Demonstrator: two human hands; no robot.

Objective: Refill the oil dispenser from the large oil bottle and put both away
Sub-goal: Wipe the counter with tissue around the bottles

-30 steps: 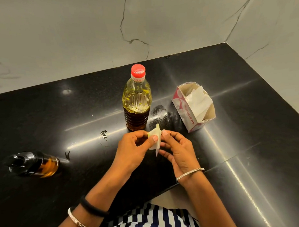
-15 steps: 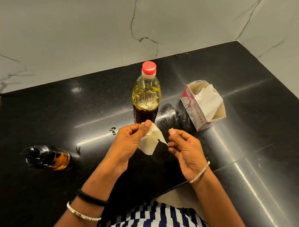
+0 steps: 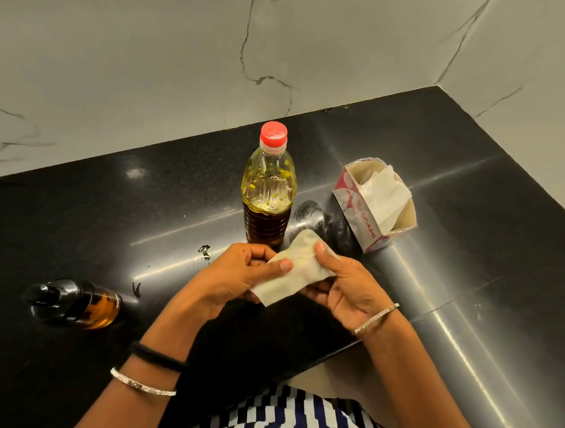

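Well, the tissue box (image 3: 355,210), sheets poking out, stands just beyond my right fingers (image 3: 323,251). The capped, half-full oil bottle (image 3: 269,195) is right behind them. The oil dispenser (image 3: 74,303), holding amber oil, sits far left on the desk (image 3: 470,238). My left fingers (image 3: 282,265) and right pinch the tissue (image 3: 296,273), which earlier hung from the left alone.

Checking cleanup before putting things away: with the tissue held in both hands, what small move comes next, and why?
Probably wipe the oil drips left of the capped large oil bottle: left hand and right hand hold the tissue spread, just beside them.
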